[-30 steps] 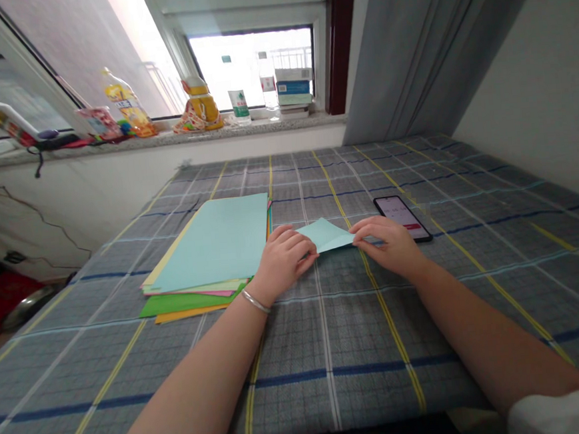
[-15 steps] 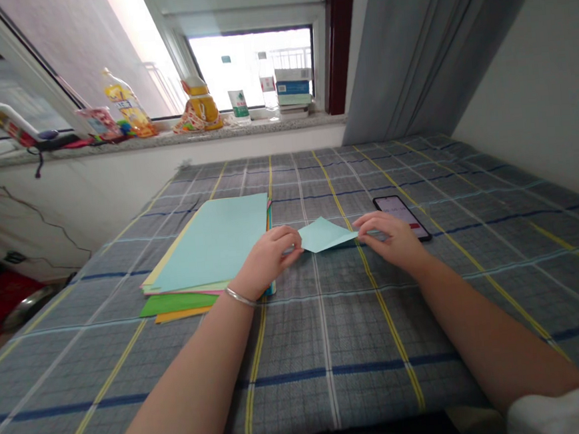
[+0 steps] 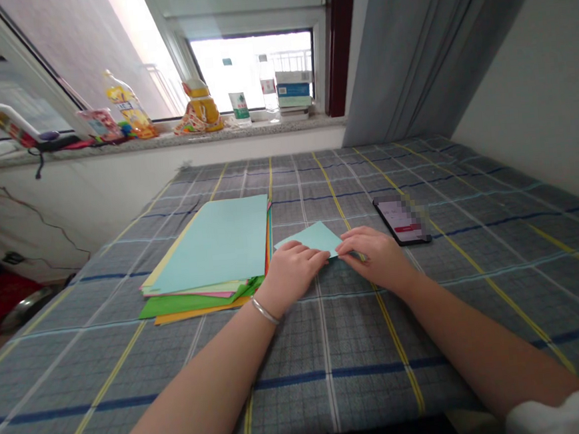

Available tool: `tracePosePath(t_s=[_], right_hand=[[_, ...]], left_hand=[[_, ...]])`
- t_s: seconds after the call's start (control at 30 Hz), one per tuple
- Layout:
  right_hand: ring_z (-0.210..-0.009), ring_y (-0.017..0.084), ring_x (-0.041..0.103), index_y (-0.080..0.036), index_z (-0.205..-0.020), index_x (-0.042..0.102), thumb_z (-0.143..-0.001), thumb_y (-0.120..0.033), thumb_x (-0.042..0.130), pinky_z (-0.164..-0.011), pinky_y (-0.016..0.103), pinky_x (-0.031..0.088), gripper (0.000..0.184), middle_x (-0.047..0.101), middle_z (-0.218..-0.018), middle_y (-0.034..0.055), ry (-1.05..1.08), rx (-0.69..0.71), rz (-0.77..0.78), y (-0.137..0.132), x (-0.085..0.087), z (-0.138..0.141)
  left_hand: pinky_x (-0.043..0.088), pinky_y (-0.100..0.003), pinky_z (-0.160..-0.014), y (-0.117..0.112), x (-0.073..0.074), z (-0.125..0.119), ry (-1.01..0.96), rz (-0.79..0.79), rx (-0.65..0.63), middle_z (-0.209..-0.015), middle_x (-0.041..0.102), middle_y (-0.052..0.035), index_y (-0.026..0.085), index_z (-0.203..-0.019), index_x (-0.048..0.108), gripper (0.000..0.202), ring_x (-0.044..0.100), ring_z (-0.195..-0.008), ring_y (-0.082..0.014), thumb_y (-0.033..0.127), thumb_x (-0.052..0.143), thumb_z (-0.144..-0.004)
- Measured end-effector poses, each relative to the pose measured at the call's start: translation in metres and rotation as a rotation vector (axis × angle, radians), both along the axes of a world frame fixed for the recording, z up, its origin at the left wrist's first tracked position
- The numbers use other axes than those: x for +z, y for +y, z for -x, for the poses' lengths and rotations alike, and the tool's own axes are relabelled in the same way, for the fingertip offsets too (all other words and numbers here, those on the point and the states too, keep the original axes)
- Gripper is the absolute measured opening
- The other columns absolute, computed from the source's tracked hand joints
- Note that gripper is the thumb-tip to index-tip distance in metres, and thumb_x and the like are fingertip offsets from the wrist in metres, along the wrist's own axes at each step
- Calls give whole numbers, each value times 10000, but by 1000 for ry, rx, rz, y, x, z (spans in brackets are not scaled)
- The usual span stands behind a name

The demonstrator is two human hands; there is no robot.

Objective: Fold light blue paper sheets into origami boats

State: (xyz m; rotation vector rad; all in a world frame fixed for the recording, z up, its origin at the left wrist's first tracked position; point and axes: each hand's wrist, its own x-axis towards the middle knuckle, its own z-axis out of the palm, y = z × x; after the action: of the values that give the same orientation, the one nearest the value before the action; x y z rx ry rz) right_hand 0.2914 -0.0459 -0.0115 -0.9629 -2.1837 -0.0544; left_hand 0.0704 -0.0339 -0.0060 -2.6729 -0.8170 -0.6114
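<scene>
The blue folded paper (image 3: 318,235) lies on the checked cloth (image 3: 352,339), just ahead of and between both hands, longer from left to right. Both touch it, so neither is nearer. The right hand (image 3: 372,254) pinches its near right corner; the left hand (image 3: 294,270) covers its near left edge, gripping or not I cannot tell. On the phone (image 3: 401,225) and yellow bottle (image 3: 129,106) I can read nothing.

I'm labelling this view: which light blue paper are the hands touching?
The small piece at the left hand and right hand; the larger sheet lies atop the coloured stack.
</scene>
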Motion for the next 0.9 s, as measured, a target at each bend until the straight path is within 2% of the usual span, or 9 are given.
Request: tracePosePath(t_s=[0.17,0.27,0.4,0.47,0.57,0.67,0.77,0.83,0.9], right_hand=[[-964,199,642,-271,-910,713,-831,-185,603,-862,375,523,161,738,-894,-2,32,-22,-21,5,-1,-11],[-992,199,637,-298,-1013,704,-843,-158,563,-902,399,514,262,734,-972,-10,78,-41,-7,12,-5,-18],[-1076,253,601,-289,-1301,534,-808,-262,631,-874,459,527,503,650,-1191,66,218,-168,46,22,-17,-21],[-1109,272,580,-295,-1424,363,-792,-309,650,-769,432,568,694,572,-1292,108,320,-211,131,26,-26,-22],[-1228,313,486,-278,-1399,396,-759,-379,685,-830,478,548,710,499,-1348,142,316,-255,173,32,-40,-23],[-1261,327,455,-256,-1359,437,-737,-431,696,-902,538,501,696,498,-1339,158,334,-215,309,37,-53,-19],[-1288,318,434,-238,-1438,284,-718,-466,706,-923,552,481,866,454,-1383,191,531,-196,463,40,-60,-11],[-1258,300,476,-234,-1475,147,-719,-479,705,-913,541,489,971,470,-1373,205,682,-137,549,41,-61,-6],[-1147,276,579,-240,-1473,106,-755,-480,675,-874,506,522,948,558,-1295,191,773,-23,665,40,-57,-3]], left_hand=[[443,-288,-656,5,-5,10,-131,14,158,-883,734,-14,222,-1003,641,141,670,-738,-170,220,529,-916],[436,-264,-620,10,-7,16,-253,64,241,-910,735,-12,246,-1003,658,163,670,-736,-166,251,518,-920],[431,-244,-604,14,-8,17,-565,211,334,-827,719,-5,232,-980,666,199,645,-695,-158,297,485,-928],[424,-238,-592,15,-7,15,-741,326,331,-757,687,8,215,-945,664,215,609,-661,-148,312,472,-925],[393,-226,-556,14,-5,10,-953,506,310,-660,608,30,195,-894,651,227,536,-605,-128,355,491,-903],[359,-210,-515,14,-5,4,-1177,708,286,-633,561,42,186,-899,621,244,477,-557,-106,410,529,-866],[388,-201,-509,15,-7,-2,-1442,964,196,-683,582,40,188,-893,582,296,484,-558,-95,468,597,-798],[437,-209,-541,16,-8,-5,-1575,1123,124,-716,602,31,182,-856,562,347,520,-591,-98,487,667,-728],[470,-223,-573,17,-10,-7,-1645,1238,81,-724,614,21,174,-826,553,386,547,-617,-106,485,722,-671]])
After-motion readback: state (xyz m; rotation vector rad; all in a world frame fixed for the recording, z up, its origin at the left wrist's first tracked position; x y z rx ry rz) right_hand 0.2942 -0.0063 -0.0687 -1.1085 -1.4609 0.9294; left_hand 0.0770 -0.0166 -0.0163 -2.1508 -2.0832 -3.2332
